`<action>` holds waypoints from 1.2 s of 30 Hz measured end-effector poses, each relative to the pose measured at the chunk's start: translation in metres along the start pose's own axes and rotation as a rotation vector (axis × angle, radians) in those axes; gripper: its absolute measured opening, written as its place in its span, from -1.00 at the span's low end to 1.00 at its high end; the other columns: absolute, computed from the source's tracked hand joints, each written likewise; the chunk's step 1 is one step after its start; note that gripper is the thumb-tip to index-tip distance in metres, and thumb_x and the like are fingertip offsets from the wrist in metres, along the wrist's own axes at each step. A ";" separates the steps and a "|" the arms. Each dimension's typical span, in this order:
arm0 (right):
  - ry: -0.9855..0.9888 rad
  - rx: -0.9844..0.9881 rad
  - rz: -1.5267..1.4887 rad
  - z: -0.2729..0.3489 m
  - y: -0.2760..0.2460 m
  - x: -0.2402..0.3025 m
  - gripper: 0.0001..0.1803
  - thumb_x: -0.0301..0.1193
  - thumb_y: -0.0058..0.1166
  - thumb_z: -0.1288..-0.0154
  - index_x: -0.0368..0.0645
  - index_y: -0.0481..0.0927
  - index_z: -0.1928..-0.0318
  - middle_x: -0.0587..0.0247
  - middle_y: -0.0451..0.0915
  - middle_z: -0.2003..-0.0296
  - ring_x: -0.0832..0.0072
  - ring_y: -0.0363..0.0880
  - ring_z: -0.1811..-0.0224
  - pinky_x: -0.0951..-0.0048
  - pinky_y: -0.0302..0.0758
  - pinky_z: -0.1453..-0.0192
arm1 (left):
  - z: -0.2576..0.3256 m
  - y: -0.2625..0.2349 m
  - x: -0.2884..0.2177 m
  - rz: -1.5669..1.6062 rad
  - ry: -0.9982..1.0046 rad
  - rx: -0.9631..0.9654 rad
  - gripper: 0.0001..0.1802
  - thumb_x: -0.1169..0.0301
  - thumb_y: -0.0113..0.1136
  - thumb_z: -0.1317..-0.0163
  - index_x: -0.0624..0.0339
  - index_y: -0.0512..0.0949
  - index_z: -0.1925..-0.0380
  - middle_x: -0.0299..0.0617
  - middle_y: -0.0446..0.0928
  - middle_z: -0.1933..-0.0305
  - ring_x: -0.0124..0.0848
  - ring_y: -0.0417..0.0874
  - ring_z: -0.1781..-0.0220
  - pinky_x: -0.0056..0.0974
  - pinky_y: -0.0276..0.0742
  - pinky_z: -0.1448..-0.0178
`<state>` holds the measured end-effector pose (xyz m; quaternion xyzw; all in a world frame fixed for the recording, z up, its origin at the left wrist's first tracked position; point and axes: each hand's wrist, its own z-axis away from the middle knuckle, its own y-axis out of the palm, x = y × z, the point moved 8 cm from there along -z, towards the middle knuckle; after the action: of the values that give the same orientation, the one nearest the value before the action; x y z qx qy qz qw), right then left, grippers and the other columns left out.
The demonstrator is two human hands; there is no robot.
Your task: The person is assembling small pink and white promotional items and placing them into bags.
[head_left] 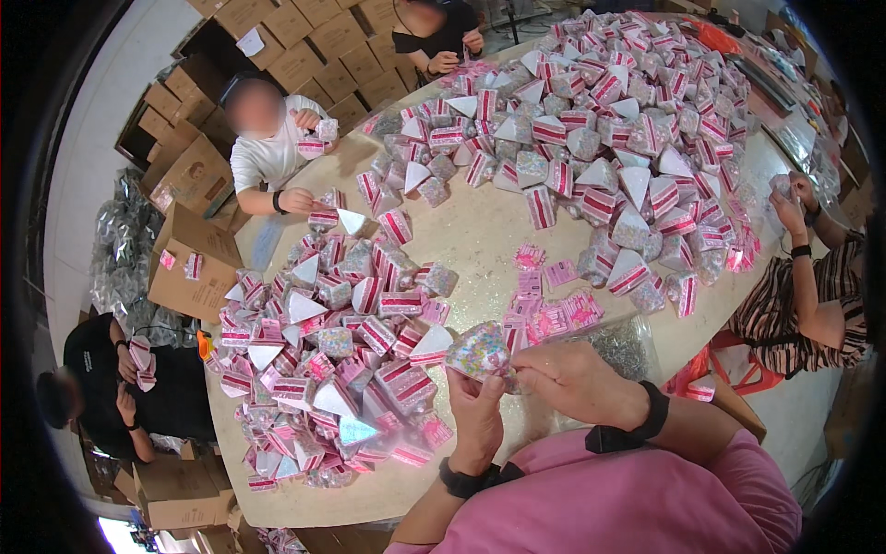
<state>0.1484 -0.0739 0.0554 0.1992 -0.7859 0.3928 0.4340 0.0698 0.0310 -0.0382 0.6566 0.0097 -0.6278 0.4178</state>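
The left hand (475, 420) holds a wedge (472, 351) speckled in pastel colours from below, its thumb and fingers closed about it. The right hand (574, 379) pinches the gathered end of its clear wrap, just right of the left hand's fingertips. The wedge is thus between both hands, above the near edge of the worktop (466, 245).

To the left of the hands lies a heap (318, 355) of pink-and-white wedges, reaching close to the left hand. Just beyond the right hand are pink cards (554, 309), and beside its wrist a clear bag (628, 346) of silvery bits. Farther beyond, toward the right, spreads a bigger pile (614, 138) of wedges.

Well left of the hands stands a carton (194, 268); across from them, a person in white (268, 138) holds wrapped wedges. To their right, below the worktop's edge, is a red stool (734, 360).
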 end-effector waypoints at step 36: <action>0.193 -0.046 0.001 0.000 0.003 -0.030 -0.87 -0.51 0.00 -0.18 -0.26 0.59 0.30 -0.01 0.57 0.48 0.18 0.60 0.44 0.31 0.48 0.36 | -0.002 -0.004 -0.008 -0.365 0.135 -0.047 -0.28 0.39 0.35 -0.05 0.19 0.15 -0.16 -0.16 0.43 0.00 -0.37 0.56 0.04 -0.30 0.58 0.06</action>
<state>0.1632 -0.0733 0.0289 0.1498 -0.7493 0.3923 0.5121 0.0678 0.0383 -0.0339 0.6745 0.1713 -0.6474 0.3108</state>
